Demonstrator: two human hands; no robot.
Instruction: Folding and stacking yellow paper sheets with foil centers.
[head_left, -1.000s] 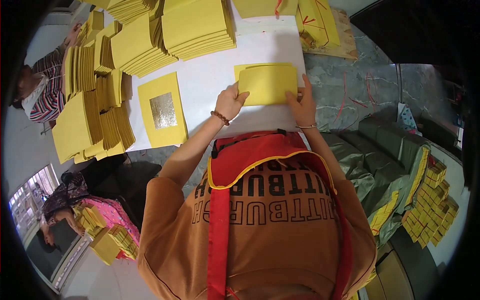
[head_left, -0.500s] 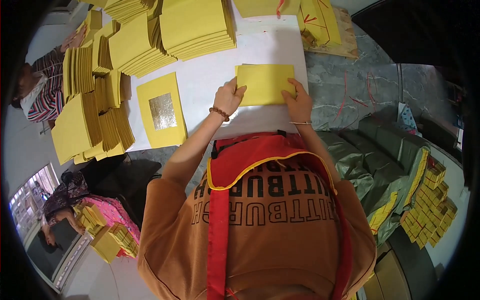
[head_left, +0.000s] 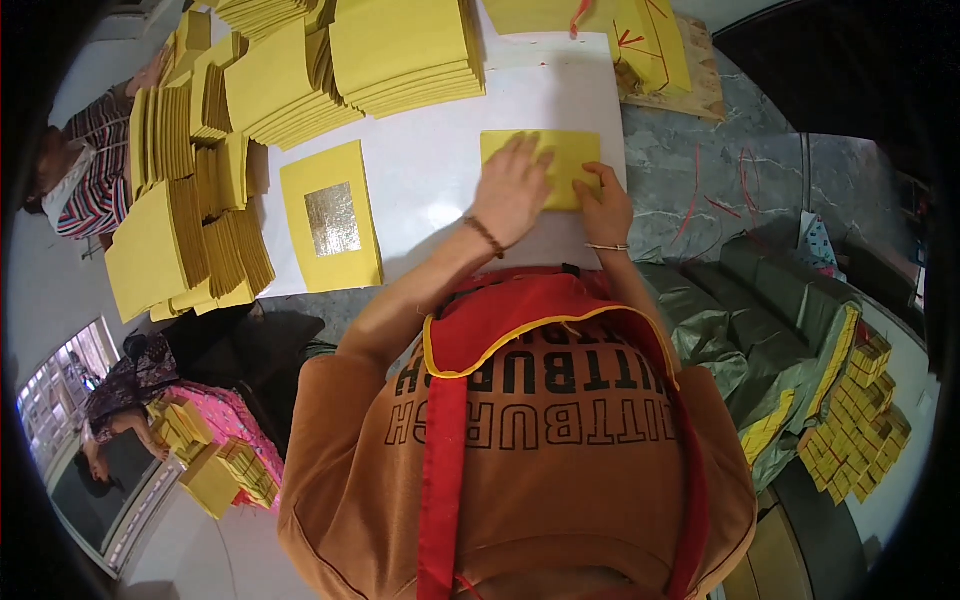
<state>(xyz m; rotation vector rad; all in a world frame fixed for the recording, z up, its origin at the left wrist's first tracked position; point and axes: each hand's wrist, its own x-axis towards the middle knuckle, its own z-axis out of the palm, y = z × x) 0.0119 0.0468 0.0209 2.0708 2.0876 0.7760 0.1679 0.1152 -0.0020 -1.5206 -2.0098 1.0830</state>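
A folded yellow paper sheet (head_left: 572, 152) lies on the white table (head_left: 440, 170) in front of me. My left hand (head_left: 512, 188) lies flat on its middle with fingers spread, a bead bracelet on the wrist. My right hand (head_left: 603, 205) presses the sheet's near right edge with bent fingers. A yellow sheet with a gold foil square (head_left: 331, 215) lies to the left of my hands.
Stacks of yellow paper (head_left: 400, 50) crowd the table's far and left sides, with more stacks (head_left: 180, 240) at the left edge. Another person in a striped top (head_left: 85, 175) sits far left. Bundled yellow packs (head_left: 850, 420) lie right; green sacks (head_left: 740, 320) beside them.
My left hand slid from the sheet's left edge onto its middle and flattened. My right hand shifted down to the near right edge. The sheet looks folded narrower.
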